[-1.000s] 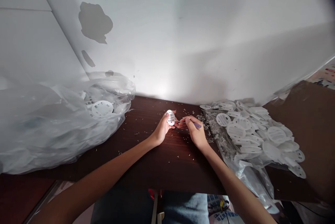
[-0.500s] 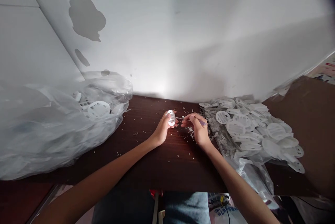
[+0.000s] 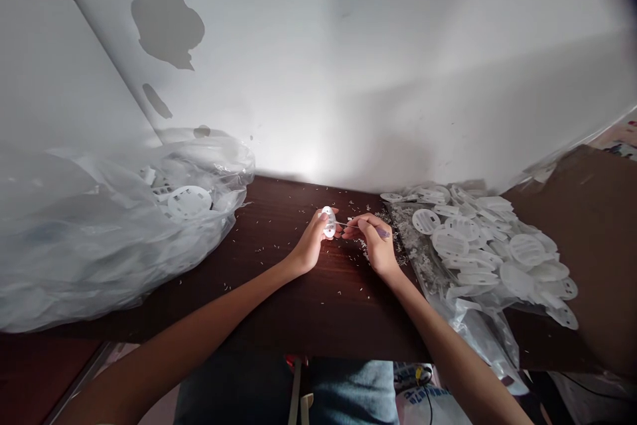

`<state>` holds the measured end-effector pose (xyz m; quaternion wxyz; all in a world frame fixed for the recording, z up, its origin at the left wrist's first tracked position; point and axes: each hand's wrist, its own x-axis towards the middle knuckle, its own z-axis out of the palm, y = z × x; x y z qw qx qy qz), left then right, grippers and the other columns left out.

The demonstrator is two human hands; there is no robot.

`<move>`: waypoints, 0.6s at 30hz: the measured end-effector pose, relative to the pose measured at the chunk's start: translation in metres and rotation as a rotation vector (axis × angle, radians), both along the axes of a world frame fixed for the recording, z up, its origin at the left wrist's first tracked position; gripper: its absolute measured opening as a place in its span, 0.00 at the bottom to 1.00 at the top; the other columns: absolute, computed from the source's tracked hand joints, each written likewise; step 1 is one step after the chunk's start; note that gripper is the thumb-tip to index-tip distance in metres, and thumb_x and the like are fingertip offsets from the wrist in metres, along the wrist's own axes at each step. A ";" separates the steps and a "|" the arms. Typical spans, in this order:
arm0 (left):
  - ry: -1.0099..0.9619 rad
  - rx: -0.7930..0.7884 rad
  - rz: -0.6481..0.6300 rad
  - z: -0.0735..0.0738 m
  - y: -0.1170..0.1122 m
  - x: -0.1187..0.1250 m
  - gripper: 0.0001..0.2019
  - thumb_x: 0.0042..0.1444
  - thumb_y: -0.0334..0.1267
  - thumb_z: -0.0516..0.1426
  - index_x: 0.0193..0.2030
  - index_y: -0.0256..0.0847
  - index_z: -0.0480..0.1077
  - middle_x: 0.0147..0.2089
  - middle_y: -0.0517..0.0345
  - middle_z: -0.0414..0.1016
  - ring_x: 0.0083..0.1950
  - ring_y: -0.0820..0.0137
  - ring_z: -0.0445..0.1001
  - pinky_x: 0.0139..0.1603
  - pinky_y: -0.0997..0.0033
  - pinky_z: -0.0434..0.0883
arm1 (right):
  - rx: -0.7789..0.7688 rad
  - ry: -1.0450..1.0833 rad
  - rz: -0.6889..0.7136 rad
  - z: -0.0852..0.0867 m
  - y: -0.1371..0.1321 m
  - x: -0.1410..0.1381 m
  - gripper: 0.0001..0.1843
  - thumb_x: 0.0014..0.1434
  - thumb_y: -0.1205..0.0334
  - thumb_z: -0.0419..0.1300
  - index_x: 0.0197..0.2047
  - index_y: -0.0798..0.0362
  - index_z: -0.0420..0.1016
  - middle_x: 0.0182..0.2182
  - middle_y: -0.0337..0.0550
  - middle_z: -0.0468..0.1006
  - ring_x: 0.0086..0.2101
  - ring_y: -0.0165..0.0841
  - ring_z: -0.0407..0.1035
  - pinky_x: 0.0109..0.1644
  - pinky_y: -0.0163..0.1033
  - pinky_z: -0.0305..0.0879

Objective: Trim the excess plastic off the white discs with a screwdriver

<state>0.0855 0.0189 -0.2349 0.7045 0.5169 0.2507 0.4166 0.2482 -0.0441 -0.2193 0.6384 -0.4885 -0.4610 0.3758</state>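
My left hand (image 3: 309, 244) is closed on a small white slotted plastic disc (image 3: 328, 221), held on edge above the dark wooden table (image 3: 298, 305). My right hand (image 3: 374, 241) pinches a thin tool with a purple handle (image 3: 382, 232). The tool's metal tip points left and touches the disc. Both hands meet near the middle of the table, close to the white wall. Small plastic shavings (image 3: 361, 254) lie scattered under and around them.
A pile of white slotted discs (image 3: 488, 246) lies on clear plastic at the right. At the left a large clear plastic bag (image 3: 114, 233) holds more discs. A brown board (image 3: 592, 226) stands at the far right. My lap in blue fabric shows below the table's edge.
The hands have stayed together at the same spot; the right hand has shifted slightly along the disc with the tool. The view has moved a little.
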 end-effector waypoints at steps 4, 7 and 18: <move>-0.024 -0.006 -0.006 0.000 0.000 0.000 0.33 0.63 0.68 0.55 0.59 0.40 0.69 0.40 0.52 0.77 0.43 0.61 0.75 0.48 0.61 0.66 | -0.008 0.005 0.002 0.000 0.000 -0.001 0.13 0.66 0.51 0.62 0.35 0.49 0.83 0.31 0.43 0.83 0.33 0.40 0.80 0.41 0.46 0.79; -0.055 -0.028 -0.013 0.000 0.001 0.000 0.32 0.63 0.66 0.56 0.58 0.39 0.69 0.39 0.53 0.77 0.42 0.62 0.75 0.48 0.61 0.67 | 0.001 0.014 0.008 0.000 0.000 -0.002 0.13 0.66 0.52 0.62 0.35 0.49 0.83 0.31 0.43 0.82 0.33 0.40 0.80 0.42 0.46 0.79; -0.067 -0.084 0.000 0.003 0.002 0.001 0.32 0.61 0.66 0.56 0.57 0.37 0.70 0.38 0.53 0.77 0.40 0.63 0.74 0.44 0.64 0.65 | 0.017 0.011 0.035 -0.003 0.002 0.001 0.13 0.65 0.51 0.63 0.36 0.49 0.84 0.31 0.43 0.83 0.33 0.39 0.80 0.41 0.44 0.78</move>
